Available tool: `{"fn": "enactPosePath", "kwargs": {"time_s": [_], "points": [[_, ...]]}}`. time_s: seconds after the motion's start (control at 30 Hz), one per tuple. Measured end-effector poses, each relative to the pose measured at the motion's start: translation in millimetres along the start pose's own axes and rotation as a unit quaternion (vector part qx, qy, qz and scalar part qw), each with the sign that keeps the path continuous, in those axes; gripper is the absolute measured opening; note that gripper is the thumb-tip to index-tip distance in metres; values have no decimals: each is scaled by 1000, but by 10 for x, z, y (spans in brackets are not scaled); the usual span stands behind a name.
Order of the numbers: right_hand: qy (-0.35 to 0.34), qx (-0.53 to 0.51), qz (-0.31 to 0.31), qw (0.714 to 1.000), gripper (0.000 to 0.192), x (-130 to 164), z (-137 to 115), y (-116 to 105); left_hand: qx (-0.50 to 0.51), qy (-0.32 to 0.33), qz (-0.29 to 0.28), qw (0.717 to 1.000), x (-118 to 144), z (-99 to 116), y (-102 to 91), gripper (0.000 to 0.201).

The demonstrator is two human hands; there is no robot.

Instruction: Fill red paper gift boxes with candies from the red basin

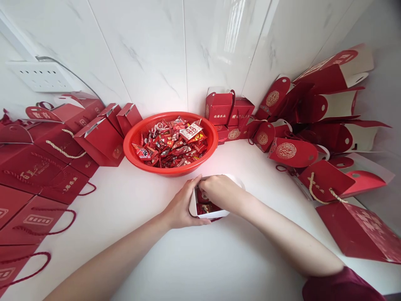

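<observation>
In the middle of the white table, my left hand (182, 205) grips the left side of a small open candy box (209, 215). The inside walls of the box are white, and red-wrapped candies (205, 207) lie in it. My right hand (223, 191) reaches into the box from the right with its fingers curled down. Its fingertips are partly hidden, so what they hold, if anything, does not show. Just beyond the box stands a red plastic basket (131, 161) heaped with wrapped candies (173, 144).
Closed red gift boxes (40, 179) with rope handles fill the left side. Several red boxes (230, 110) are stacked behind the basket at the wall. Open, unfilled-looking red boxes (294, 152) pile up on the right. A white socket strip (40, 76) is at upper left.
</observation>
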State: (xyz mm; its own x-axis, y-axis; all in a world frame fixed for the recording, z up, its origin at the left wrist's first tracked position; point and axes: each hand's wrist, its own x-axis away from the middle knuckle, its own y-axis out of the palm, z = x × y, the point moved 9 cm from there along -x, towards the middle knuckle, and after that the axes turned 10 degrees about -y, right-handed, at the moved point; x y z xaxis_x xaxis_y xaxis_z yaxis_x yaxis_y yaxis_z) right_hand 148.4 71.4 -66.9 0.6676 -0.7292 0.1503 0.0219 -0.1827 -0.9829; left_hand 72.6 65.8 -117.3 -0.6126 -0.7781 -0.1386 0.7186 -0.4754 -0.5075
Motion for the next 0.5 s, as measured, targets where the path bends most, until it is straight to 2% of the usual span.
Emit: {"fn": "enactPosePath", "kwargs": {"time_s": [0.27, 0.43, 0.5], "points": [[12, 12, -52, 999, 25, 155, 10, -95, 7, -26, 6, 1000, -11, -13, -20, 120], [-78, 37, -133, 987, 23, 138, -127, 111, 11, -18, 6, 1000, -11, -4, -14, 118], [-76, 38, -145, 986, 22, 116, -114, 173, 23, -13, 2, 1000, -13, -5, -8, 117]]}}
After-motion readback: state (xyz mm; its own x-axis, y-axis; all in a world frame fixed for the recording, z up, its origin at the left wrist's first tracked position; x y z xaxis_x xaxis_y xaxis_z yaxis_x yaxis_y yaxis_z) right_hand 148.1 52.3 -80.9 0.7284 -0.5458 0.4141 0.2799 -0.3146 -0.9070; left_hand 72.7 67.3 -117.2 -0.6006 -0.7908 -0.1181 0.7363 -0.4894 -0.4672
